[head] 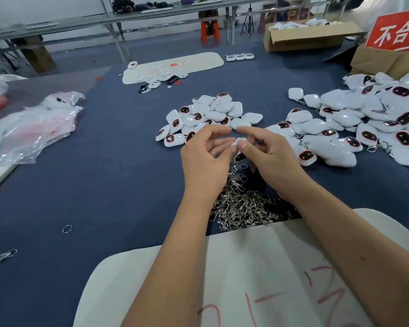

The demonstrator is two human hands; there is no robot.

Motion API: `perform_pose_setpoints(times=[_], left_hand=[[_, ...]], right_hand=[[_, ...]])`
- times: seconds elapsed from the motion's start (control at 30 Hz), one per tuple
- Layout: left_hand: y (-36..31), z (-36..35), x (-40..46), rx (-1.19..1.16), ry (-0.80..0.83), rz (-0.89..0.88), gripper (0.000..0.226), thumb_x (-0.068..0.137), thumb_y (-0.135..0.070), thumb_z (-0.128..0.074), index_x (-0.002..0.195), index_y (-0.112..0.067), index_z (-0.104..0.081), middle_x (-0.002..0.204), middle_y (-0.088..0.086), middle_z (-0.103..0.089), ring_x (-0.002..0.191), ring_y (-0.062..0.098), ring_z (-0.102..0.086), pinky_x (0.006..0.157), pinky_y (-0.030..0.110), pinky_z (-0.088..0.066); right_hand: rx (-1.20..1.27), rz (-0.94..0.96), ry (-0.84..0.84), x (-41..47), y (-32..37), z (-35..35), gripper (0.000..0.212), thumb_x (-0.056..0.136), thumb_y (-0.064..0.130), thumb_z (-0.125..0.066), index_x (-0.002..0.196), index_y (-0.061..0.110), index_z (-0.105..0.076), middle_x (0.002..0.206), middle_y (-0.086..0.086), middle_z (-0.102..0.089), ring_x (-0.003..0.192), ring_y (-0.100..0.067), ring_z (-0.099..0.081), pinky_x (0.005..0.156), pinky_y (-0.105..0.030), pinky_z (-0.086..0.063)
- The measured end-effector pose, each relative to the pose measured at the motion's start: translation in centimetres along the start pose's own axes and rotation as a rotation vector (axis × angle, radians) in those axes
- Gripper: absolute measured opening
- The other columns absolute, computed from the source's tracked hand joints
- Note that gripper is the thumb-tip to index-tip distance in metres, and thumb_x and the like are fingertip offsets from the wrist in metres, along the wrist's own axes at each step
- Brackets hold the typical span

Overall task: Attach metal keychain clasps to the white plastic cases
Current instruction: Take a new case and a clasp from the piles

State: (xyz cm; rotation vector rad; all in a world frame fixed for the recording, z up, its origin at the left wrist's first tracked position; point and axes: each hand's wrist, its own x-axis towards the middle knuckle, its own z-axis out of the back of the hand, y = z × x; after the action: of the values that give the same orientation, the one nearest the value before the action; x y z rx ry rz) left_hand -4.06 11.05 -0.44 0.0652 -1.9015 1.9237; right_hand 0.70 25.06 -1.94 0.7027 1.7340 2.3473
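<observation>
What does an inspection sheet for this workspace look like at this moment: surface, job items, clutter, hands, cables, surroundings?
Surface: dark blue cloth table; white board with red marks at the near edge.
Job items: small pile of white cases ahead; larger pile to the right, some with chains; heap of metal clasps under the hands.
Clutter: plastic bags at left; loose rings; far white board with parts.
Hands: left hand and right hand both pinch one white case.
Cables: nothing seen.
Surroundings: cardboard box, red sign, orange stool, benches behind.
</observation>
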Motion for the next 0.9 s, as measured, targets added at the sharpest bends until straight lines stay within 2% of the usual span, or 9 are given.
perform_pose_setpoints(times=[0.17,0.27,0.37,0.47,0.53,0.63,0.77,0.8,0.9], left_hand=[[0.2,-0.2,-0.2,0.03,-0.021,0.028,0.027,0.085,0.01,-0.074,0.098,-0.013,-0.07,0.098,0.011,-0.077,0.091,0.011,-0.077,0.079,0.02,-0.059],[0.5,-0.1,-0.1,0.166,-0.097,-0.012,0.023,0.084,0.001,-0.079,0.087,-0.02,-0.071,0.095,0.002,-0.074,0.086,0.01,-0.074,0.077,0.023,-0.06],[1.0,0.1,0.2,0.33,-0.092,0.032,0.016,0.083,-0.008,-0.081,0.086,-0.021,-0.071,0.092,-0.004,-0.071,0.082,0.009,-0.07,0.08,0.031,-0.06],[1.2,0.1,0.0,0.467,-0.053,0.051,0.009,0.085,-0.02,-0.08,0.09,-0.022,-0.073,0.096,-0.005,-0.07,0.088,0.01,-0.066,0.087,0.038,-0.057],[0.9,0.0,-0.2,0.537,-0.037,0.047,0.01,0.086,-0.031,-0.08,0.087,-0.026,-0.071,0.096,-0.008,-0.068,0.09,0.01,-0.063,0.087,0.037,-0.055],[0.7,0.0,-0.4,0.616,0.034,0.093,0.028,0.079,-0.046,-0.082,0.075,-0.026,-0.063,0.083,-0.008,-0.066,0.089,0.016,-0.062,0.079,0.036,-0.053],[0.6,0.0,-0.5,0.687,0.169,0.093,0.031,0.073,-0.051,-0.085,0.077,-0.028,-0.064,0.085,-0.006,-0.065,0.091,0.018,-0.06,0.075,0.033,-0.05],[0.6,0.1,-0.4,0.692,0.187,0.087,0.03,0.073,-0.051,-0.085,0.081,-0.029,-0.066,0.088,-0.006,-0.065,0.093,0.017,-0.06,0.076,0.031,-0.049],[0.5,0.3,-0.2,0.698,0.218,0.069,0.025,0.074,-0.044,-0.086,0.084,-0.03,-0.068,0.09,-0.005,-0.064,0.095,0.018,-0.058,0.078,0.032,-0.047]], right_hand=[[-0.161,0.007,0.013,-0.3,0.8,-0.2,0.018,0.102,0.019,-0.064,0.117,0.016,-0.074,0.103,-0.001,-0.07,0.082,-0.007,-0.061,0.077,-0.023,-0.049],[-0.193,0.024,0.075,-0.6,1.3,-0.1,0.018,0.1,0.019,-0.068,0.117,0.016,-0.072,0.092,0.009,-0.069,0.082,-0.005,-0.061,0.078,-0.017,-0.047],[-0.248,-0.005,0.004,-0.6,1.1,-0.3,0.03,0.099,0.022,-0.069,0.127,0.014,-0.069,0.106,0.007,-0.07,0.099,-0.009,-0.065,0.089,-0.022,-0.052],[-0.244,-0.119,-0.133,-0.1,0.8,-0.1,0.042,0.1,0.021,-0.066,0.141,0.012,-0.06,0.131,0.001,-0.067,0.117,-0.009,-0.062,0.095,-0.009,-0.045],[-0.253,-0.182,-0.205,0.2,0.5,0.1,0.046,0.102,0.019,-0.063,0.147,0.01,-0.055,0.142,-0.002,-0.062,0.127,-0.012,-0.059,0.107,-0.02,-0.043],[-0.358,-0.222,-0.256,0.4,0.4,0.2,0.051,0.104,0.017,-0.056,0.153,0.008,-0.045,0.157,-0.006,-0.049,0.145,-0.022,-0.045,0.122,-0.035,-0.031],[-0.494,-0.184,-0.257,0.3,0.5,0.0,0.062,0.105,0.007,-0.05,0.161,0.002,-0.024,0.171,-0.014,-0.021,0.16,-0.024,-0.013,0.124,-0.028,-0.007],[-0.499,-0.158,-0.241,0.1,0.6,0.0,0.06,0.105,0.005,-0.049,0.161,0.003,-0.027,0.17,-0.013,-0.022,0.159,-0.024,-0.013,0.124,-0.026,-0.007],[-0.556,-0.045,-0.105,-0.2,0.6,-0.1,0.052,0.103,0.0,-0.045,0.154,0.011,-0.046,0.157,-0.011,-0.049,0.152,-0.027,-0.034,0.118,-0.028,-0.023]])
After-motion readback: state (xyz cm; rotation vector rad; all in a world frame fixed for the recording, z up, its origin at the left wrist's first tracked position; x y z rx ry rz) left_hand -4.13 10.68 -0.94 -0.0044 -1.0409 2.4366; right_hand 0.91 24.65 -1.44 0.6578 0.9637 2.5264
